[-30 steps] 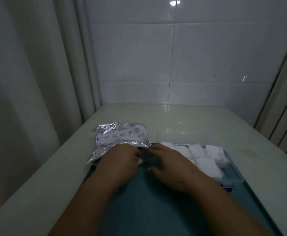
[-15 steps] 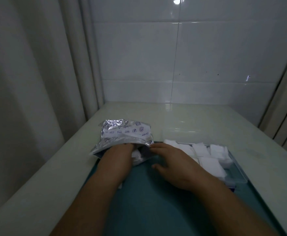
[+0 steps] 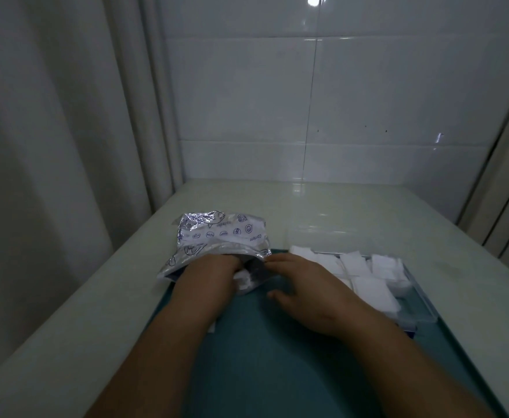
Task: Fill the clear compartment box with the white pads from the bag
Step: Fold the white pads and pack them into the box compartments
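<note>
The bag (image 3: 223,233) is showing crinkled silver foil with blue printed symbols; the pads (image 3: 371,288) are looking white, the mat (image 3: 277,372) teal, the bench (image 3: 337,206) pale greenish.

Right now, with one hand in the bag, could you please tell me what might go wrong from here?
1. The white pads already heap above the clear compartment box's walls; more may slide onto the green mat.
2. The left hand reaches into the foil bag, which the right hand only touches at its mouth; pulling out a handful could drag the bag or spill pads.
</note>
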### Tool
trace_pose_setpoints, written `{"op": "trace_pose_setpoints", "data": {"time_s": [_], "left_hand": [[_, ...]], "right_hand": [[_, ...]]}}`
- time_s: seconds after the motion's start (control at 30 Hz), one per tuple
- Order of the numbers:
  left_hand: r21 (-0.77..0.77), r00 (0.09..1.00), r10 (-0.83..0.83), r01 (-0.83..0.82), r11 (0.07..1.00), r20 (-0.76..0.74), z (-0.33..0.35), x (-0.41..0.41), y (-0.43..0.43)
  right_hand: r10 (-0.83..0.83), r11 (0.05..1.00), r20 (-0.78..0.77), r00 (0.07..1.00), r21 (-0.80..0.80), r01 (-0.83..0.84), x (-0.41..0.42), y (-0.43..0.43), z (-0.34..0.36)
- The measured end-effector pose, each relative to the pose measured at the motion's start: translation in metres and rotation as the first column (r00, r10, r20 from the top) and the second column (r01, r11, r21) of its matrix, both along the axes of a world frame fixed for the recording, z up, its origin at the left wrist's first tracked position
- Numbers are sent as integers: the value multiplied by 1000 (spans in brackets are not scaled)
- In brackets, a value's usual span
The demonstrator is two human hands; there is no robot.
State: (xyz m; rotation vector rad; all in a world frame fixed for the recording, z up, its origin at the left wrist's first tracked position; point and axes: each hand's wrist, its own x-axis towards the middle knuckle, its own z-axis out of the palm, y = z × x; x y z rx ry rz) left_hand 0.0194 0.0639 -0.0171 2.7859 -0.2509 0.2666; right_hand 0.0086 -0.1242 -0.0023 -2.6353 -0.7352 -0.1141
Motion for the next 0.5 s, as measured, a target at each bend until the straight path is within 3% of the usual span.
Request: {"op": "trace_pose_setpoints", "data": {"time_s": [0.3,0.5], "left_hand": [[-36,995,22,-19,999,93,6,-2,-3],[220,948,-73,3,975,311,25,-12,-9]], "right_hand": [[2,1000,-14,1000,1,-2,-3,1,4],[-19,1000,-19,1000,-5,19,-5,1,6]]}}
